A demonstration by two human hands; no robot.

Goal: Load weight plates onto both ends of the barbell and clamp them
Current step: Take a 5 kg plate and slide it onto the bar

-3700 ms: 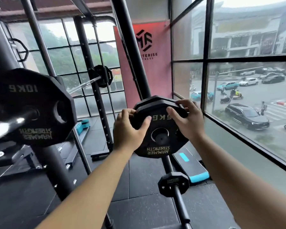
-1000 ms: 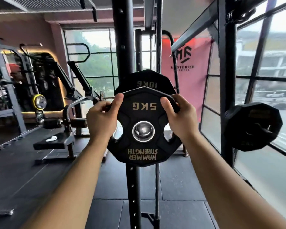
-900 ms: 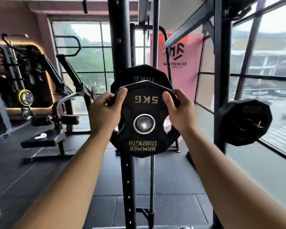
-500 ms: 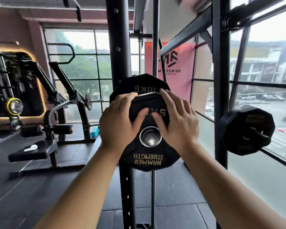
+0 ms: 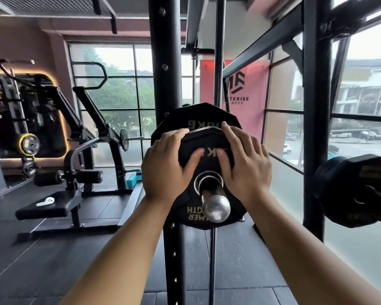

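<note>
Black rubber flooring point(image 5: 53, 260) spreads under a gym rack. Nearest, the chrome barbell sleeve point(image 5: 216, 208) points its rounded end straight at the viewer, its long axis running away into the rack. Threaded on it, the 5 kg plate point(image 5: 207, 138) stands upright, face toward the viewer. Both hands press flat on that face with straight fingers: the left hand point(image 5: 165, 166) upper left, the right hand point(image 5: 246, 166) upper right, thumbs nearly meeting above the hole. Just behind sits the 10 kg plate point(image 5: 196, 115), then the rack upright point(image 5: 163, 73). Beyond stand tall windows point(image 5: 119, 84); another plate point(image 5: 356, 190) hangs at right.
</note>
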